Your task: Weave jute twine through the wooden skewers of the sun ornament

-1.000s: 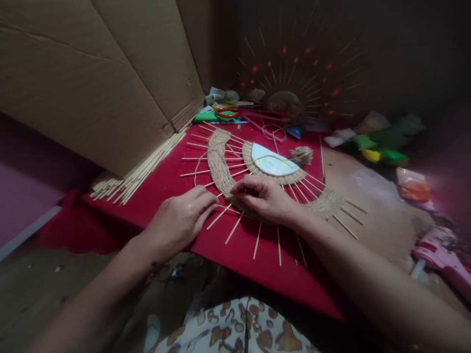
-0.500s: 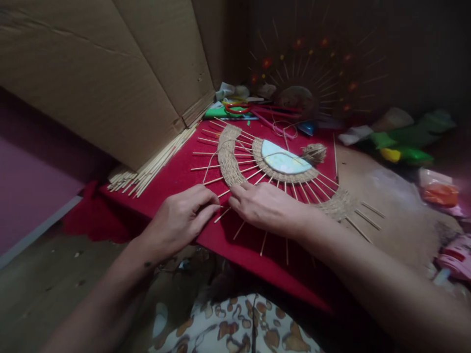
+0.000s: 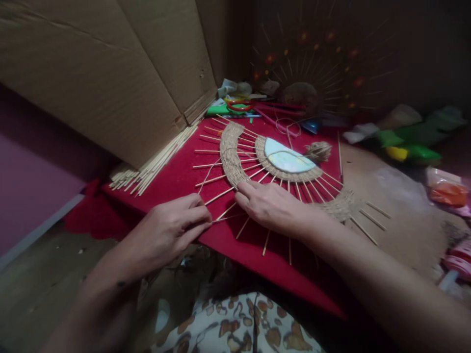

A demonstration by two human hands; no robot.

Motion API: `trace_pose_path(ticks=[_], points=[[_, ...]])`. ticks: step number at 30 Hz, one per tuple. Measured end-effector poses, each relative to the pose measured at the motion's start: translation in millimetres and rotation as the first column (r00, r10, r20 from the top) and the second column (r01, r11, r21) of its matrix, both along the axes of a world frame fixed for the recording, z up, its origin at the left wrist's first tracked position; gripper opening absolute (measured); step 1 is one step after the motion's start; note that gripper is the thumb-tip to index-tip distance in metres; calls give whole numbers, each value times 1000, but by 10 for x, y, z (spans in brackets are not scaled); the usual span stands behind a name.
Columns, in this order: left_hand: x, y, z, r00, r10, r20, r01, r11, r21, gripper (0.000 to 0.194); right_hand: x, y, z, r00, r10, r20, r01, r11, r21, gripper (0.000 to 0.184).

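A half-round woven piece (image 3: 231, 157) of jute twine lies on a red cloth (image 3: 184, 176), with thin wooden sticks fanning out from a pale blue half-disc (image 3: 285, 161). My left hand (image 3: 167, 230) is closed in a pinch on a strand of twine (image 3: 209, 171) at the near left of the piece. My right hand (image 3: 270, 206) lies palm down on the weave and the sticks, fingers pressed on them. A small ball of twine (image 3: 318, 151) sits beside the half-disc.
A large cardboard sheet (image 3: 110, 68) leans at the left, with a bundle of loose sticks (image 3: 150, 166) under its edge. Scissors with red handles (image 3: 239, 104) and a finished stick sunburst (image 3: 305, 73) lie behind. Green and yellow bags (image 3: 408, 142) and a pink glue gun (image 3: 456, 260) are at the right.
My left hand has drawn back toward me, pulling the twine strand taut. My right hand slid slightly down and stays on the weave.
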State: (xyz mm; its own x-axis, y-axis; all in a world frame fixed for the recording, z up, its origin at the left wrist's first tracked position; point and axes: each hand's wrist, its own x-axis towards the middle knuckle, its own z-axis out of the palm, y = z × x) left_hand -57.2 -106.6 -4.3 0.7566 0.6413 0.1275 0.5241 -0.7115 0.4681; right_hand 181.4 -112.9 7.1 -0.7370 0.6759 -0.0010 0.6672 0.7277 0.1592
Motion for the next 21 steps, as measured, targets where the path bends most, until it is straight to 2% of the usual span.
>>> trace_pose_path(ticks=[7, 15, 19, 21], points=[[-12, 53, 6, 999, 25, -47, -20, 996, 85, 26, 25, 16, -15, 999, -1, -36, 1, 1000, 12, 30], [145, 176, 13, 986, 161, -36, -147, 957, 252, 27, 36, 35, -23, 993, 6, -117, -8, 1000, -10, 29], [303, 336, 7, 969, 227, -94, -195, 944, 267, 23, 79, 80, -90, 956, -46, -290, 16, 994, -104, 22], [377, 405, 18, 959, 258, -121, -215, 934, 284, 20, 121, 115, -125, 876, -104, -470, 21, 984, -179, 16]])
